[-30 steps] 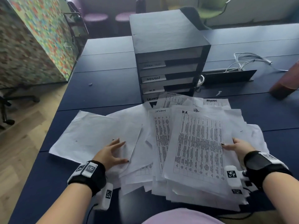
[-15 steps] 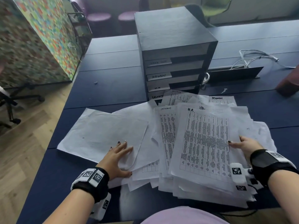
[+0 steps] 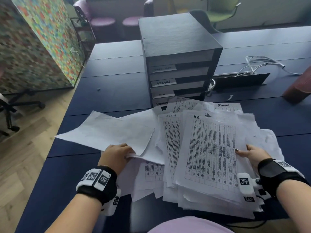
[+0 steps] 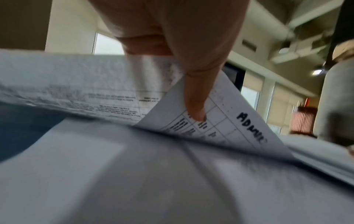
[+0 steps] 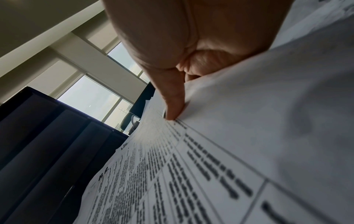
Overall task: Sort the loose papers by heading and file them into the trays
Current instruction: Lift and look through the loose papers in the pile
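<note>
A loose pile of printed papers (image 3: 210, 157) covers the near part of the dark blue table (image 3: 109, 91). The top sheet is headed H.R.; one beside it reads SECURITY (image 3: 170, 115). My left hand (image 3: 117, 153) grips the near edge of blank-side-up sheets (image 3: 109, 130) and holds it raised. In the left wrist view a lifted sheet (image 4: 239, 121) shows the heading ADMIN on its underside. My right hand (image 3: 249, 153) pinches the right edge of the H.R. sheet (image 5: 191, 166), thumb on top. Behind the pile stands the black tray unit (image 3: 178, 52) with labels ADMIN (image 3: 163, 82) and H.R. (image 3: 162, 94).
White cables (image 3: 259, 64) and a black cable flap (image 3: 240, 80) lie right of the trays. A reddish-brown object (image 3: 297, 88) stands at the far right. A colourful partition (image 3: 33, 47) and office chairs stand beyond the table's left edge.
My left hand lay flat on the blank-side-up sheets; now it grips their near edge and has lifted it. My right hand stays at the H.R. sheet's right edge.
</note>
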### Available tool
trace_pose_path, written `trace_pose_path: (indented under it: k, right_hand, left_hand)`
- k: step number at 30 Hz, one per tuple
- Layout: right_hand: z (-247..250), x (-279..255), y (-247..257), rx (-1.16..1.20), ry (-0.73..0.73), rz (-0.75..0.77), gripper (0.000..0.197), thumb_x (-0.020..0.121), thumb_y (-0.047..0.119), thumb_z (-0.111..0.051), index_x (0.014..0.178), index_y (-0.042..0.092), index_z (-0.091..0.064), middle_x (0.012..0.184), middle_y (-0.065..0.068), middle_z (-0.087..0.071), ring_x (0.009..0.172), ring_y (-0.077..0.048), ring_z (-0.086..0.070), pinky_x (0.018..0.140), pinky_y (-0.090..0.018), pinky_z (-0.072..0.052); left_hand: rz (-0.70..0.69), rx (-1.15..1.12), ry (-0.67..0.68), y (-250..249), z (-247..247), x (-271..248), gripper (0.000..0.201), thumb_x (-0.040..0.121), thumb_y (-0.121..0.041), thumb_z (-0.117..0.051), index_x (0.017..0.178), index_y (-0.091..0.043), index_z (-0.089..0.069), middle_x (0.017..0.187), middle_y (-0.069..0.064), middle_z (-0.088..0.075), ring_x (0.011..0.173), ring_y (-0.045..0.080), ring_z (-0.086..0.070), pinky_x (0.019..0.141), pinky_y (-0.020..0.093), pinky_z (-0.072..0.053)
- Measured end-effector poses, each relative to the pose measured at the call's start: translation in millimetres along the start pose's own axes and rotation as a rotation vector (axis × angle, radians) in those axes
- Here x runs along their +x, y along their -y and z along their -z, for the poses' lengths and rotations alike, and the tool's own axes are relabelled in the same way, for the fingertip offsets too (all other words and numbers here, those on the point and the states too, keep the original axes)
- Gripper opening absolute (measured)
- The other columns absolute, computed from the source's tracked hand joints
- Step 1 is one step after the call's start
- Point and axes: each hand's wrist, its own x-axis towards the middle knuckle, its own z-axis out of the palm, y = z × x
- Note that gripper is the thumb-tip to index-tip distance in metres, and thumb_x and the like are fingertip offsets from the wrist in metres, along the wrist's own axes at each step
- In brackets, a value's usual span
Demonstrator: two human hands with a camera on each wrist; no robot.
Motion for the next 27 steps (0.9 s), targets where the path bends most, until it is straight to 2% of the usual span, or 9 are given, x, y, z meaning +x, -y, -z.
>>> trace_pose_path:
  k: [3, 9, 13, 15, 18, 21, 23, 25, 27]
  right_hand:
    - [0, -4, 3, -0.005, 0.001, -0.018, 0.031, 0.085, -0.005, -0.059, 0.115, -0.013, -0.054, 0.085, -0.011, -0.062, 0.069, -0.022, -0.054, 0.053, -0.027, -0.046]
    - [-2, -13, 10, 0.019, 0.005, -0.015, 0.035, 0.086, -0.007, -0.057, 0.12, -0.013, -0.051, 0.117, -0.027, -0.057, 0.091, -0.026, -0.052, 0.053, -0.027, -0.042]
    - [-4, -16, 11, 0.02, -0.006, -0.026, 0.035, 0.086, -0.008, -0.057, 0.12, -0.014, -0.05, 0.124, -0.02, -0.053, 0.095, -0.026, -0.05, 0.058, -0.029, -0.042]
    - [-4, -20, 14, 0.025, -0.007, -0.032, 0.037, 0.086, -0.007, -0.057, 0.121, -0.014, -0.05, 0.127, -0.025, -0.052, 0.099, -0.03, -0.054, 0.069, -0.032, -0.043]
    - [-5, -30, 20, 0.084, 0.007, -0.028, 0.041, 0.087, -0.008, -0.055, 0.126, -0.017, -0.044, 0.127, -0.02, -0.05, 0.11, -0.034, -0.051, 0.061, -0.017, -0.048]
    - [-7, -38, 27, 0.128, -0.001, -0.013, 0.044, 0.087, -0.011, -0.053, 0.129, -0.019, -0.04, 0.133, -0.034, -0.044, 0.122, -0.041, -0.046, 0.088, -0.027, -0.045]
    - [-6, -32, 22, 0.124, 0.001, -0.014, 0.042, 0.086, -0.012, -0.054, 0.126, -0.02, -0.043, 0.125, -0.035, -0.051, 0.108, -0.035, -0.057, 0.065, -0.013, -0.05]
    - [-5, -26, 16, 0.109, -0.014, -0.019, 0.037, 0.085, -0.014, -0.053, 0.12, -0.021, -0.047, 0.096, -0.024, -0.064, 0.068, -0.023, -0.064, 0.038, -0.012, -0.044]
    - [-3, -20, 11, 0.131, -0.007, -0.042, 0.033, 0.084, -0.015, -0.052, 0.117, -0.019, -0.05, 0.065, -0.011, -0.066, 0.047, -0.018, -0.061, 0.034, -0.014, -0.042]
  left_hand:
    - [-0.113, 0.03, -0.197, -25, 38, 21, 0.015, 0.07, -0.029, -0.058, 0.07, -0.022, -0.072, 0.065, -0.009, -0.067, 0.054, 0.017, -0.062, 0.07, 0.025, -0.04]
    - [-0.212, -0.093, -0.466, -82, 126, 43, 0.018, 0.072, -0.019, -0.062, 0.086, -0.019, -0.073, 0.077, -0.004, -0.07, 0.074, 0.012, -0.055, 0.075, 0.026, -0.041]
    - [-0.121, -0.373, -0.583, -115, 176, 42, 0.01, 0.084, -0.035, -0.063, 0.092, -0.033, -0.067, 0.074, -0.024, -0.064, 0.074, -0.004, -0.056, 0.068, 0.014, -0.043]
    - [-0.161, -0.538, -0.652, -129, 191, 46, 0.005, 0.087, -0.03, -0.063, 0.085, -0.032, -0.067, 0.076, -0.027, -0.064, 0.074, -0.007, -0.056, 0.068, 0.015, -0.043]
    - [-0.274, -0.866, -0.643, -144, 197, 56, 0.017, 0.087, -0.006, -0.062, 0.088, -0.022, -0.06, 0.077, -0.015, -0.064, 0.076, 0.0, -0.058, 0.07, 0.018, -0.044]
    - [-0.257, -1.115, -0.605, -145, 189, 69, 0.019, 0.083, -0.002, -0.062, 0.087, -0.021, -0.061, 0.078, -0.012, -0.066, 0.075, 0.007, -0.06, 0.068, 0.023, -0.046]
    - [-0.17, -1.254, -0.595, -139, 179, 80, 0.02, 0.082, -0.005, -0.063, 0.083, -0.025, -0.067, 0.082, -0.007, -0.068, 0.077, 0.012, -0.061, 0.069, 0.027, -0.048]
    - [-0.03, -1.305, -0.594, -132, 162, 88, 0.026, 0.081, -0.003, -0.061, 0.079, -0.027, -0.071, 0.083, -0.006, -0.07, 0.079, 0.014, -0.063, 0.073, 0.03, -0.049]
    - [0.14, -1.304, -0.571, -125, 140, 94, 0.03, 0.084, 0.001, -0.057, 0.083, -0.027, -0.069, 0.077, -0.009, -0.07, 0.072, 0.01, -0.063, 0.069, 0.028, -0.051]
